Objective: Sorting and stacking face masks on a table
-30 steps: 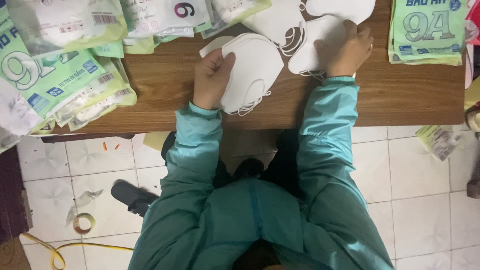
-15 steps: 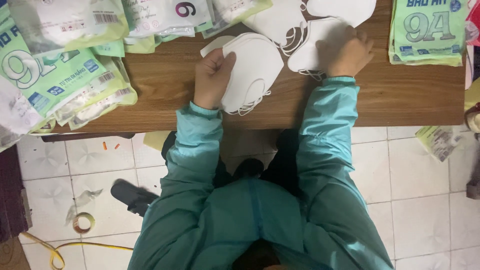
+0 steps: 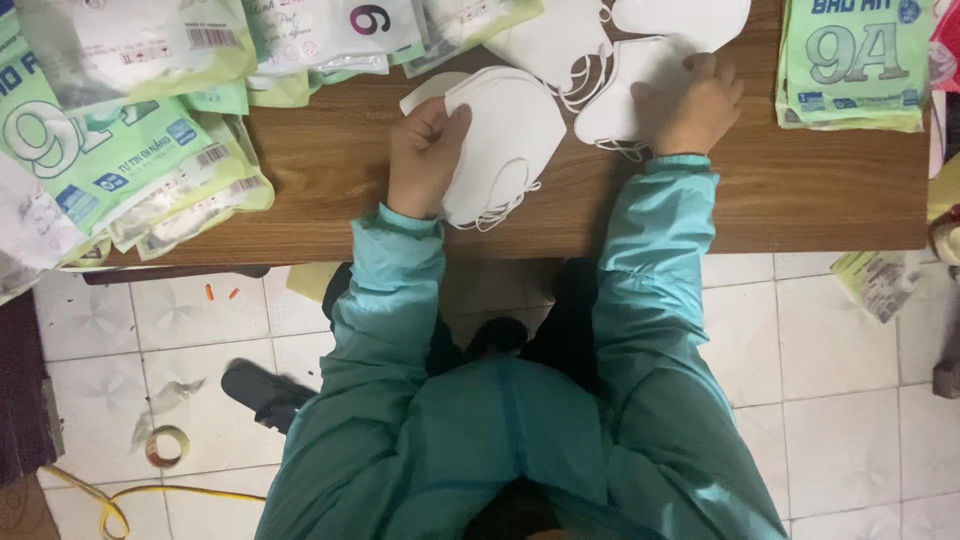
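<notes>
A brown wooden worktop (image 3: pixel 820 200) runs across the top of the head view, with pale floor tiles (image 3: pixel 830 350) below it and the person in a teal jacket (image 3: pixel 520 420) seated in the lower middle. On the floor at lower left lie a roll of tape (image 3: pixel 166 446) and a yellow cord (image 3: pixel 110 505).

As for progress, it looks like sorting or stacking of white masks that is partly through. Near the top centre the left hand (image 3: pixel 425 155) is closed on a small stack of white masks (image 3: pixel 500 140), thumb on top and fingers curled under the near edge; the stack reads as several gathered already. Just to its right, the right hand (image 3: pixel 700 105) lies fingers down on a single loose mask (image 3: pixel 625 90), pressing or drawing it; I can't tell whether it pinches it or only rests on it. More loose masks (image 3: pixel 550 40) lie beyond, at the top edge, so I judge there is more to gather.

Green and clear packets (image 3: pixel 110 150) are heaped at the upper left, and a neater pile of green packets (image 3: pixel 855 60) sits at the upper right; whether these are filled or waiting I cannot say.

The masks themselves are plain white, cup-folded with a rounded outline, thin and limp, with white ear loops (image 3: pixel 500 205) trailing off the stack's near edge onto the wood.
</notes>
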